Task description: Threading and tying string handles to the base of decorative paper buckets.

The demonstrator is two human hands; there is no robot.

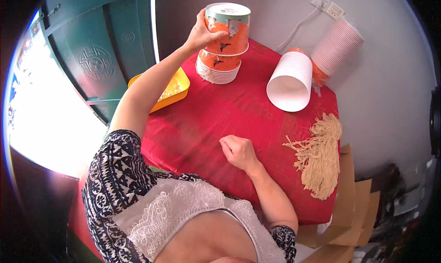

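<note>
My left hand (200, 35) reaches to the far side of the table and grips an orange paper bucket (238, 38) with a green band and a white base. The bucket is upside down on top of a stack of nested paper buckets (219, 73) whose white rims face down. My thumb lies across its side, and some of the fingers are hidden behind it. My right hand (239, 151) is closed in a fist over the middle of the red-covered table (197, 129). Whether anything small is inside that fist is hidden.
A yellow tray (177, 96) with small pale bits lies under my left forearm. White nested buckets (290, 86) lie sideways at the back right, beside a leaning stack of buckets (337, 47). Beige strings (320, 157) lie at the right edge. Cardboard boxes (347, 194) stand beyond it.
</note>
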